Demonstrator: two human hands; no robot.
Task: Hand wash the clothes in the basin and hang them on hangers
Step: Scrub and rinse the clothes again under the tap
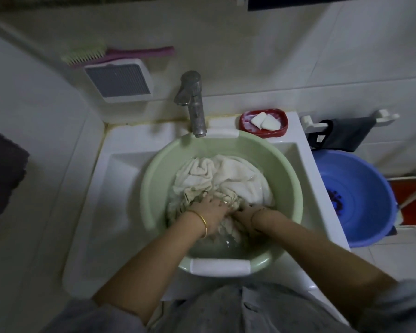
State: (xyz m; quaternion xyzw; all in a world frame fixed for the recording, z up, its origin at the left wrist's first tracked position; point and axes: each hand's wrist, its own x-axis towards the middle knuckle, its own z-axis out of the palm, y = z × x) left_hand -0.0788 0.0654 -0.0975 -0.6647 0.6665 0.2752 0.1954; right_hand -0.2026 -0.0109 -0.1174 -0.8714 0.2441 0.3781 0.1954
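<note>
**A:** ok so what am I looking at on the head cam right now?

**B:** From my end: a pale green basin (154, 179) sits in the white sink (120, 179), right under the metal tap (193, 102). It holds water and a heap of white and cream clothes (223, 176). Part of the heap is bunched up above the water toward the tap side, the rest is soaked.

**A:** and the hands?

**B:** Both are down in the basin on the near side of the pile, close together. My left hand (210, 210), the one with the gold bangle (202, 222) on its wrist, has its fingers dug into a twisted cream bit and looks to be gripping it. The right hand (246, 211) is curled over the cloth just beside it, fingertips buried in the fabric, so I'd say it's holding it too, though the frame is a bit blurry there.

**A:** anything else around?

**B:** A red soap dish (263, 122) with two white soap pieces (264, 121) sits on the sink ledge by the tap. A blue tub (360, 200) is off to the right, a dark cloth (341, 134) hangs on a white rack above it, and a brush (101, 52) with a pink handle lies on the wall ledge up left.
</note>
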